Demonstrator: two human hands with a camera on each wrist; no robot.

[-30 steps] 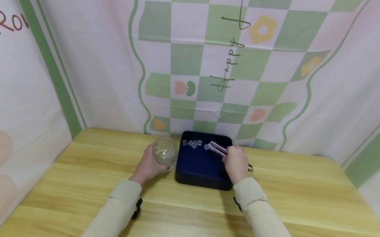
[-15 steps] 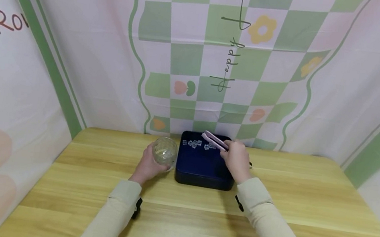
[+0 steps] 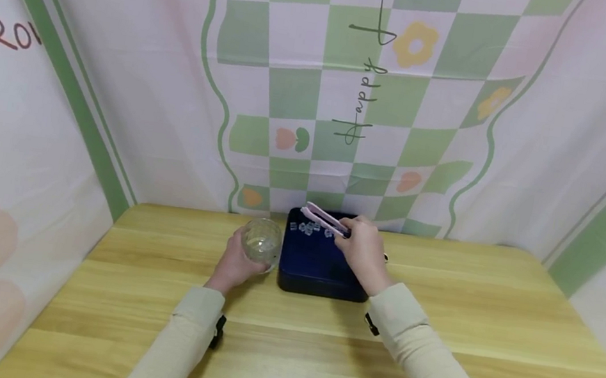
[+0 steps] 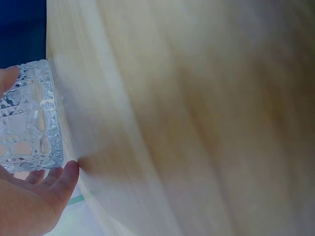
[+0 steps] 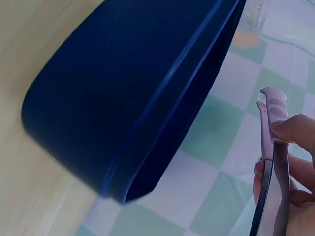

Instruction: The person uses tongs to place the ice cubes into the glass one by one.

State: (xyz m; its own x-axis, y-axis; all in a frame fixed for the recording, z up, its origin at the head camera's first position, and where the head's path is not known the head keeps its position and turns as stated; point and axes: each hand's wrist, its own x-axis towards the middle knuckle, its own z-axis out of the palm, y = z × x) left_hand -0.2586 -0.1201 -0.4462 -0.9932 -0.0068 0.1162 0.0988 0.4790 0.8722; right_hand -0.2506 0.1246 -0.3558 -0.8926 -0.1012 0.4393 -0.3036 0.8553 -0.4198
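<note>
In the head view my left hand holds a clear glass on the table, just left of a dark blue box. The left wrist view shows the textured wall of the glass between thumb and fingers. My right hand grips a pair of pink tongs above the box's far side, their tips pointing left. In the right wrist view a small clear bit shows at the tips of the tongs. Several small clear cubes lie on the box near its far edge.
The wooden table carries the glass and the box. A patterned curtain hangs close behind the table's far edge. A small loop sticks out at the box's right side.
My right hand has lifted the tongs from the right cluster of clear cubes and carried them left over the box. My left hand stays on the glass.
</note>
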